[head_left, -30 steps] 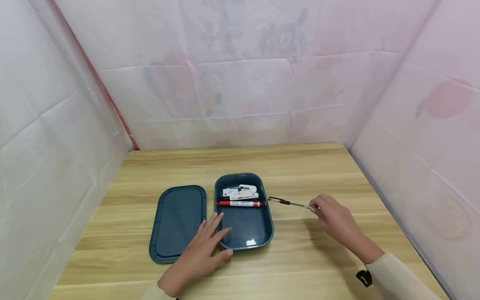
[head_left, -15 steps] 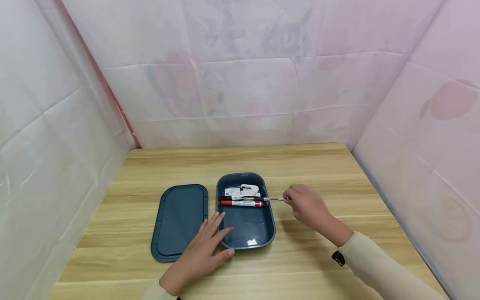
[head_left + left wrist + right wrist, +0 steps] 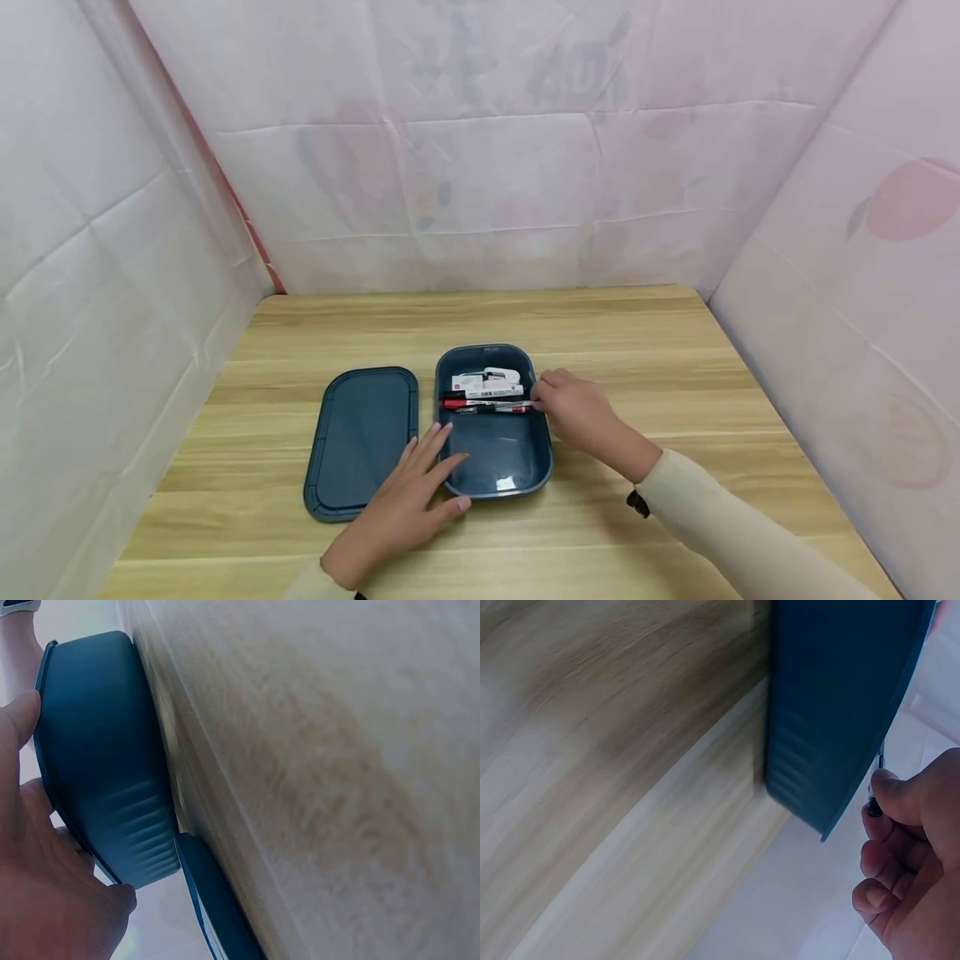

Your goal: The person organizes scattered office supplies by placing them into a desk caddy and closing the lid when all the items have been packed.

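Head view, nearest first: the left hand has its fingers spread, touching the near-left rim of the box. Just left of the box lies a flat lid. Beside the box's right rim, the right hand pinches one end of a pen, which reaches over the box's inside by a red marker. Toward the box's far end lie a black-capped marker and white items.

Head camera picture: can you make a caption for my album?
The right hand pinches a pen over a red marker in a dark blue box, left hand at its edge.
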